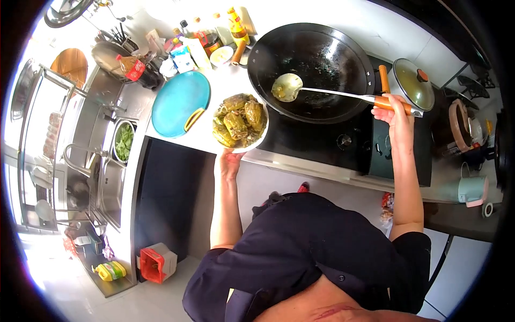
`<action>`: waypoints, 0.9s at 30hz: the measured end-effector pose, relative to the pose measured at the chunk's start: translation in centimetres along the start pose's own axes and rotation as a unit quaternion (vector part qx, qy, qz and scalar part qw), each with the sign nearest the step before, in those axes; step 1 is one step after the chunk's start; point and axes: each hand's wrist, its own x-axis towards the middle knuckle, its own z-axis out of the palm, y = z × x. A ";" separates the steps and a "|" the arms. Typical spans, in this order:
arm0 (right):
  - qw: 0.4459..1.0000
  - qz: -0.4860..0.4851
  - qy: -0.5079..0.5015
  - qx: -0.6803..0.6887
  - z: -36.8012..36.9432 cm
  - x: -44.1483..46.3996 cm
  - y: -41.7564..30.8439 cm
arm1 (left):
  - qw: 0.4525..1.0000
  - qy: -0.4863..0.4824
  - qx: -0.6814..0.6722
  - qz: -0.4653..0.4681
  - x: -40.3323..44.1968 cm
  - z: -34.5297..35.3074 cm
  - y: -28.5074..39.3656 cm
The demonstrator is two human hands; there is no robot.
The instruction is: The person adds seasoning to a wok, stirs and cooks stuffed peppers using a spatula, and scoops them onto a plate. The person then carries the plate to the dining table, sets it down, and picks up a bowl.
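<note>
My left hand [230, 161] grips the near rim of a white plate [259, 143], its fingers partly hidden underneath. Several browned green stuffed peppers [236, 124], as they look, lie heaped on it with dark bits around them. The wooden handle of a ladle [343, 94] is wrapped by my right hand [396, 115]. The ladle's bowl hangs over the left side of a large black wok [316, 59], with a little food or sauce in it. Only a dark oily film and small bits show in the wok, which rests on the stove [316, 138].
Left of the plate lies a blue cutting board [181, 104]. Behind it stand a cola bottle [140, 71] and several sauce bottles [236, 24]. A glass lid [414, 80] sits right of the wok. Leafy greens [124, 140] fill a bowl by the sink [111, 188].
</note>
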 end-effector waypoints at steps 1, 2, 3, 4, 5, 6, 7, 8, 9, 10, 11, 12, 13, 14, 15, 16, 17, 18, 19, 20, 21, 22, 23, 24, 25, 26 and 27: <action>1.000 -0.006 0.006 0.008 0.3 -0.7 -0.4 | 1.000 0.001 0.013 -0.005 0.1 0.0 0.1; 1.000 -0.013 0.011 0.014 0.8 -1.4 -1.1 | 1.000 0.002 0.022 -0.010 0.1 0.2 0.3; 1.000 -0.025 0.011 0.012 0.9 -1.9 -1.7 | 1.000 -0.010 0.015 -0.011 0.3 0.2 0.3; 0.999 -0.051 -0.004 0.015 1.3 -2.8 -2.6 | 1.000 -0.019 0.007 -0.009 0.5 0.0 0.3; 0.997 -0.079 -0.016 0.013 1.7 -3.8 -3.4 | 1.000 -0.025 0.000 -0.006 0.5 -0.5 0.2; 0.994 -0.107 -0.028 0.012 2.2 -4.8 -4.0 | 0.999 -0.043 -0.017 -0.006 0.8 -1.1 0.2; 0.990 -0.130 -0.047 0.012 3.2 -6.1 -4.5 | 0.999 -0.053 -0.013 0.000 1.1 -1.6 0.3; 0.986 -0.152 -0.064 0.012 4.1 -7.6 -4.8 | 0.998 -0.062 -0.008 0.003 1.0 -1.8 0.4; 0.973 -0.164 -0.159 -0.018 4.3 -8.6 -4.2 | 0.997 -0.073 -0.008 0.001 1.0 -2.0 0.4; 0.895 -0.325 -0.293 -0.092 5.7 -9.0 -4.4 | 0.997 -0.071 -0.010 0.003 0.9 -2.1 0.6; 0.844 -0.382 -0.321 -0.197 7.2 -10.3 -5.5 | 0.997 -0.071 -0.012 0.004 0.6 -2.1 0.9; 0.779 -0.432 -0.342 -0.298 8.5 -11.9 -6.6 | 0.997 -0.070 -0.014 0.004 0.4 -2.0 1.1; 0.774 -0.435 -0.350 -0.300 9.8 -13.0 -7.2 | 0.997 -0.072 0.007 0.014 0.3 -2.0 1.4; 0.768 -0.438 -0.357 -0.302 10.7 -13.8 -7.6 | 0.997 -0.079 0.016 0.013 0.3 -2.4 1.7; 0.752 -0.436 -0.375 -0.324 11.0 -14.2 -7.9 | 0.996 -0.086 0.026 0.012 0.2 -2.8 2.0; 0.738 -0.443 -0.379 -0.339 11.2 -14.7 -7.6 | 0.995 -0.094 0.036 0.011 0.0 -3.2 2.2; 0.730 -0.457 -0.379 -0.338 11.4 -14.9 -7.8 | 0.995 -0.095 0.037 0.015 -0.4 -3.0 2.5; 0.722 -0.471 -0.378 -0.336 11.7 -15.1 -8.0 | 0.994 -0.096 0.040 0.019 -0.8 -2.8 2.7; 0.727 -0.465 -0.374 -0.340 11.9 -15.3 -8.1 | 0.994 -0.097 0.041 0.020 -1.3 -2.6 2.8; 0.732 -0.457 -0.370 -0.344 12.1 -15.4 -8.3 | 0.995 -0.091 0.036 0.019 -1.7 -2.4 2.9; 0.753 -0.434 -0.361 -0.339 12.3 -15.5 -8.5 | 0.996 -0.085 0.030 0.018 -2.0 -2.1 2.9; 0.772 -0.416 -0.355 -0.324 11.9 -15.4 -8.2 | 0.996 -0.078 0.025 0.019 -2.2 -1.8 2.9; 0.786 -0.412 -0.344 -0.307 11.5 -15.3 -7.7 | 0.997 -0.070 0.021 0.019 -2.3 -1.7 2.8; 0.799 -0.408 -0.334 -0.290 11.3 -15.2 -7.3 | 0.997 -0.065 0.023 0.017 -2.4 -1.7 2.6; 0.793 -0.415 -0.339 -0.290 11.3 -15.2 -7.2 | 0.998 -0.058 0.023 0.017 -2.6 -1.7 2.5; 0.804 -0.401 -0.341 -0.275 10.9 -15.1 -7.1 | 0.998 -0.051 0.026 0.018 -2.9 -1.9 2.4; 0.816 -0.389 -0.342 -0.258 10.3 -15.0 -6.9 | 0.998 -0.051 0.023 0.016 -3.1 -2.1 2.3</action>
